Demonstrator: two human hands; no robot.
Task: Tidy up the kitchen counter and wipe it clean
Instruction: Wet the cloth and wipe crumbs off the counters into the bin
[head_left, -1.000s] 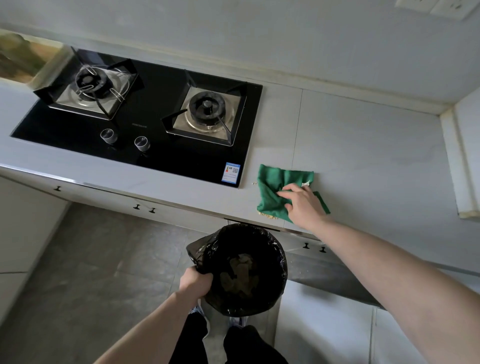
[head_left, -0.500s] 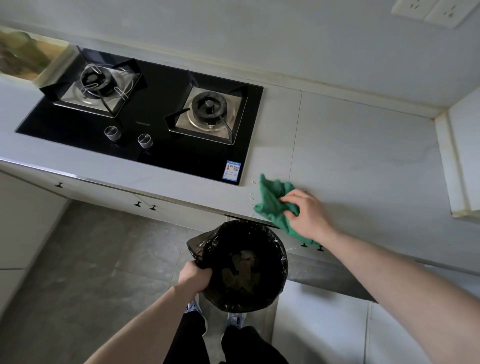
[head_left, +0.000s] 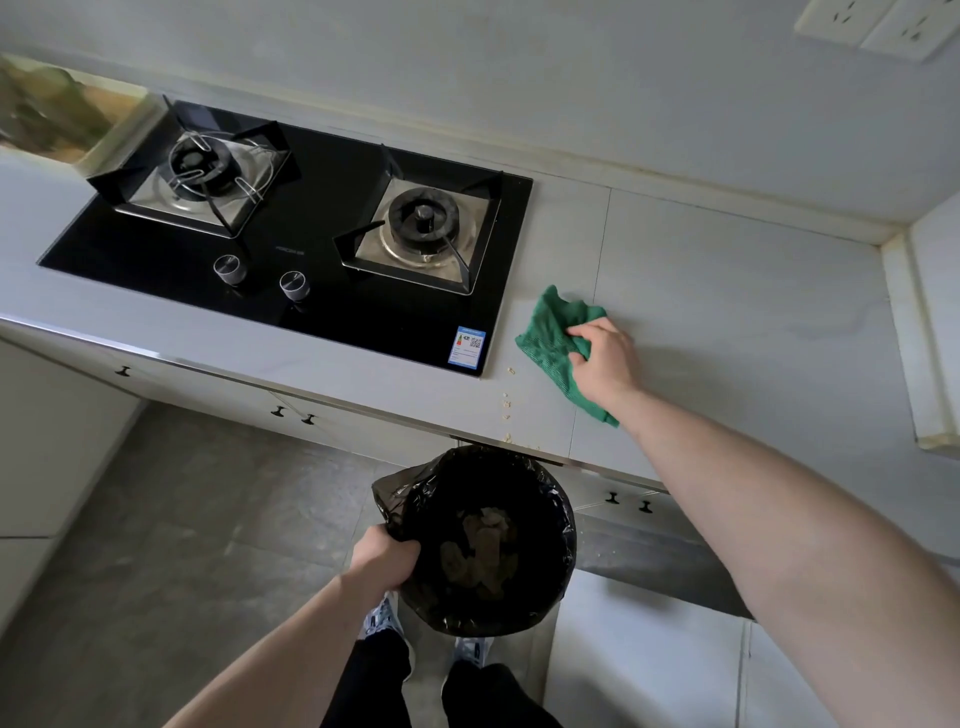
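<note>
A crumpled green cloth (head_left: 549, 338) lies on the pale counter (head_left: 727, 312), just right of the black gas hob (head_left: 322, 244). My right hand (head_left: 605, 361) grips the cloth from its right side, fingers curled into it. A few small crumbs (head_left: 506, 402) trail from beside the cloth to the counter's front edge. Below that edge, my left hand (head_left: 384, 561) holds the rim of a bin lined with a black bag (head_left: 483, 540), with some scraps inside.
The hob carries two burners and two knobs (head_left: 260, 275). A raised ledge (head_left: 914, 338) bounds the counter on the right. Wall sockets (head_left: 872, 26) sit at the upper right. Cupboard doors with small black handles (head_left: 293, 415) run below the counter. My feet stand under the bin.
My right hand swept the cloth toward the front edge, then carried it back up beside the hob. Crumbs now lie exposed on the counter. The bin stays held under the edge.
</note>
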